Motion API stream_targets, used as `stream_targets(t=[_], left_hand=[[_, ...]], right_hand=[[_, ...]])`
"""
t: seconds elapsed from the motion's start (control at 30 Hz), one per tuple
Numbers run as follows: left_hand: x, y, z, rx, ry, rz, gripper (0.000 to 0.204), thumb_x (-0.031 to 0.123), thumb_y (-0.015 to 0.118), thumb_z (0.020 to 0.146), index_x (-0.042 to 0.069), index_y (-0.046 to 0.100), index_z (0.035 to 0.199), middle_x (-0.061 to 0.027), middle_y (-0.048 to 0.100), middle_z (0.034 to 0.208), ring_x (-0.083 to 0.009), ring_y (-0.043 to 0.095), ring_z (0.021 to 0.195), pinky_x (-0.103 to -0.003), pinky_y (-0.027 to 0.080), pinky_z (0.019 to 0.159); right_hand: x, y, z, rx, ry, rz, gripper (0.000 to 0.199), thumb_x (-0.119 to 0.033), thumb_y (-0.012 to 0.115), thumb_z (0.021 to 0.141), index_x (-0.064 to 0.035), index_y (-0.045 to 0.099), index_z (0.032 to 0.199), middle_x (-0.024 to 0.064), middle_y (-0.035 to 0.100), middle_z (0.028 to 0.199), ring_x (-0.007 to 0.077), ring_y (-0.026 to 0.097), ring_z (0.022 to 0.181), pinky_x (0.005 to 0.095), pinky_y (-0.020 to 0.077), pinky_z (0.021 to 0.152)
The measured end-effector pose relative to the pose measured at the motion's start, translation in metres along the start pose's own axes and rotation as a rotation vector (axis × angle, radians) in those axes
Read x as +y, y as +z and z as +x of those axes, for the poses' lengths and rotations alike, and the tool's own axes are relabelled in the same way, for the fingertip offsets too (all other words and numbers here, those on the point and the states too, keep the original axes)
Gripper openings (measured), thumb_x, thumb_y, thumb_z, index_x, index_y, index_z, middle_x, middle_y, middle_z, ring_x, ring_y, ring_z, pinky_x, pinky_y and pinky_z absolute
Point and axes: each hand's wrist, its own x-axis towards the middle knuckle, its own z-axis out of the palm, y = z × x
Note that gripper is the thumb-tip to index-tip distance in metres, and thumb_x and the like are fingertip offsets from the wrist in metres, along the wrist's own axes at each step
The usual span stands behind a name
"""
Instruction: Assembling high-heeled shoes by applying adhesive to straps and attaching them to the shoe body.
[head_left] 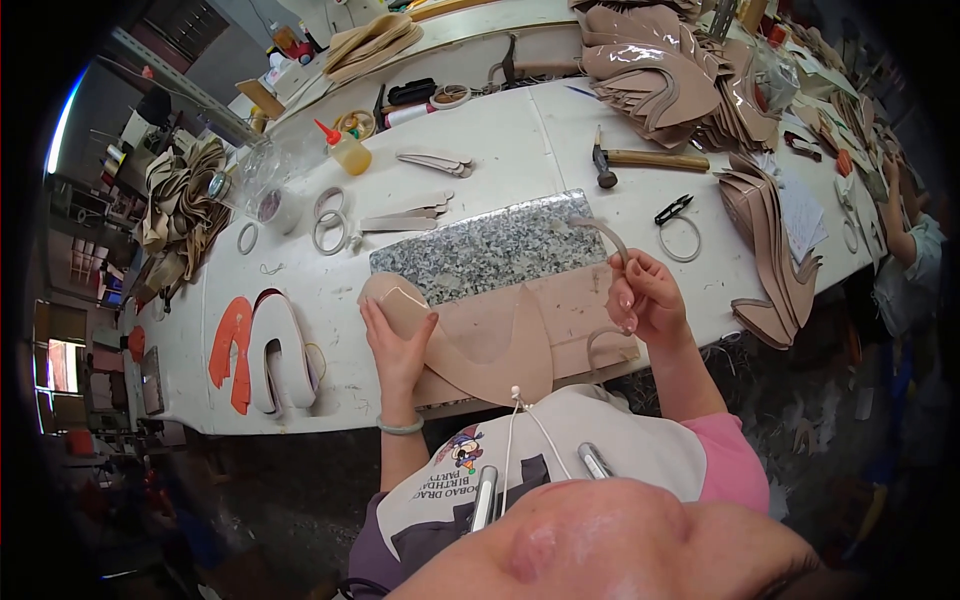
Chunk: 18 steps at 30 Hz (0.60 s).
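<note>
A U-shaped beige leather piece (pixel 480 375) lies in front of me, partly over a flat tan board (pixel 580 310). My left hand (pixel 397 345) rests flat on its rounded left end, thumb and fingers apart. Raised just right of the piece, my right hand (pixel 645 292) pinches a thin curved beige strip (pixel 612 238). One end of the strip arcs up past the fingertips, and the other curls down below the hand. Behind the board sits a speckled grey stone slab (pixel 480 245).
A hammer (pixel 650 159) lies beyond the slab. Leather stacks (pixel 650 75) fill the far right. Left of me are orange and white U-shaped pieces (pixel 262 350), tape rolls (pixel 328 232) and a red-tipped bottle (pixel 348 152). Another person's arm (pixel 895 230) shows at the right edge.
</note>
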Motion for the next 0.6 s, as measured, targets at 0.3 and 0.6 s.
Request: stream_targets(t=[0.3,0.6], left_hand=[[-0.035,-0.006,0.018,0.088,0.204,0.030,0.079,0.012,0.071,0.079,-0.004,0.029,0.145,-0.0247,0.022,0.152,-0.0392,0.031,0.136,-0.043,0.031,0.110],[-0.062,-0.033,0.025,0.115,-0.177,-0.728,0.066,0.009,0.059,0.091,0.003,0.027,0.148,-0.0140,0.022,0.154,-0.0301,0.041,0.130,-0.035,0.039,0.103]], right_hand=[[-0.012,-0.007,0.005,0.027,0.020,-0.214,0.024,-0.011,0.045,0.100,0.0058,0.056,0.113,0.0133,0.061,0.068,0.0169,0.050,0.041,0.0251,0.0409,0.039],[-0.014,0.013,0.108,-0.137,0.510,-0.955,0.021,-0.011,0.062,0.091,0.0016,0.066,0.108,0.0103,0.069,0.079,0.0167,0.061,0.060,0.0247,0.0501,0.058]])
